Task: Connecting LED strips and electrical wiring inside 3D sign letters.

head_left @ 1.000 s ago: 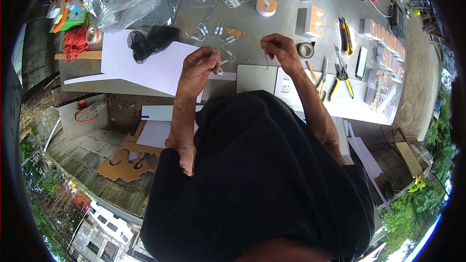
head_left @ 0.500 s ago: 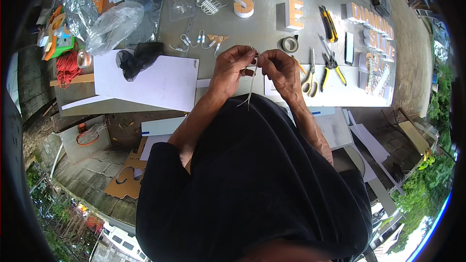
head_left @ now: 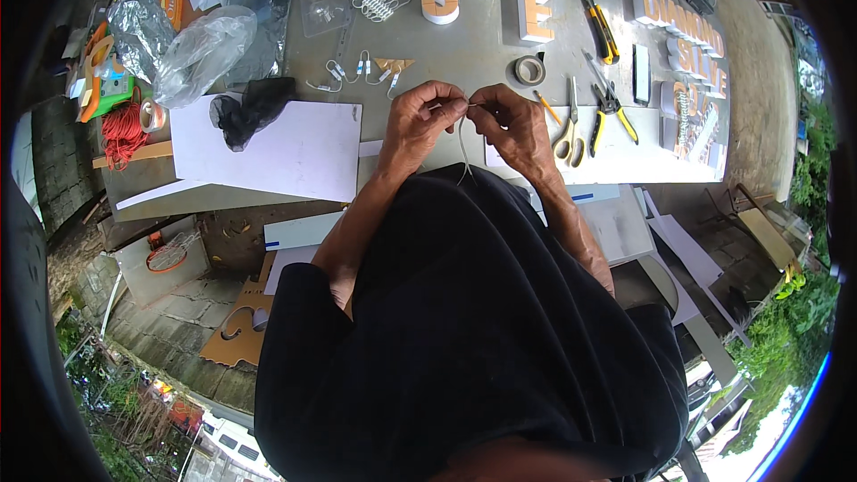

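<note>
Both hands meet over the table's near edge, fingertips almost touching. My left hand (head_left: 423, 116) pinches a thin whitish wire (head_left: 462, 145), whose loose end hangs down in front of my dark shirt. Opposite it, my right hand (head_left: 515, 121) also has thumb and forefinger closed on the thin wire. The exact spot where the fingertips grip is too small to make out. Just beyond my left hand lie a small string of white LED modules (head_left: 364, 68) and a brown triangular scrap (head_left: 395, 63). Near my right hand are a roll of tape (head_left: 529, 70) and a pencil (head_left: 548, 107).
To the right lie scissors (head_left: 569, 136), yellow-black wire strippers (head_left: 613, 116), a utility knife (head_left: 602, 33) and a phone (head_left: 641, 74). Block letters (head_left: 537, 14) stand farther back. Leftward are a white sheet (head_left: 295, 147), black cloth (head_left: 245, 116), plastic bags (head_left: 201, 49) and red cord (head_left: 130, 136).
My fingertips have drawn closer together on the wire, and its hanging end has shifted slightly right. The whole view has tilted a little.
</note>
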A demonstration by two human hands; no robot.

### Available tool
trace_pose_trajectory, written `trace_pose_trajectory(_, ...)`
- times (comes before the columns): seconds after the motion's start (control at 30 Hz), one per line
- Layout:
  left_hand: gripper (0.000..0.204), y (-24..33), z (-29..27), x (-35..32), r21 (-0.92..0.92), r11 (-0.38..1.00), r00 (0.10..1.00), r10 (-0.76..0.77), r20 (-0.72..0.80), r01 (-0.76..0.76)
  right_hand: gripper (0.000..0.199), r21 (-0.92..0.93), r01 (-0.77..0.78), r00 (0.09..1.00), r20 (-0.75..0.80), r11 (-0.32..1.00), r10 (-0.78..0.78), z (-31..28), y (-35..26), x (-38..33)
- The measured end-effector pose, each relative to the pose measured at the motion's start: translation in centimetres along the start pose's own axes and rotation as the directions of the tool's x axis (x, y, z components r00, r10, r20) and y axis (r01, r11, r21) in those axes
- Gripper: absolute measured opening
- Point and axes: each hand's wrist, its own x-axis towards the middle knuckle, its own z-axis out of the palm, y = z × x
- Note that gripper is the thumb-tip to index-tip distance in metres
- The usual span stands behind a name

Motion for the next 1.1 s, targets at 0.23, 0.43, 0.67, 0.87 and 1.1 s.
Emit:
trace_pose_trajectory(0.23,0.014,0.0,0.5,0.0,0.024,0.998,0.998,0.062,-0.006,-0.061,0.014,-0.06,0.087,0.996,0.011,0.994,-0.087,-0.3,0.4,0.1)
trace_pose_trajectory(0.43,0.014,-0.3,0.0,0.2,0.018,0.999,0.999,0.029,0.023,-0.029,0.011,-0.052,0.054,0.998,0.041,0.997,-0.052,-0.5,0.4,0.0)
trace_pose_trajectory(0.67,0.016,-1.2,0.1,-0.1,-0.173,0.984,0.998,-0.035,0.042,0.042,0.014,0.309,-0.116,0.993,0.063,0.944,0.101,0.4,0.3,-0.5)
trace_pose_trajectory(0.87,0.016,-1.7,-0.2,0.0,-0.348,0.935,0.991,-0.032,0.127,0.075,0.019,0.495,-0.14,0.99,0.065,0.858,0.123,0.9,-0.3,-0.8)
trace_pose_trajectory(1.1,0.014,-1.8,-0.2,0.0,-0.447,0.89,0.991,-0.04,0.131,0.095,0.019,0.605,-0.108,0.993,0.03,0.789,0.114,1.1,-0.3,-1.0)
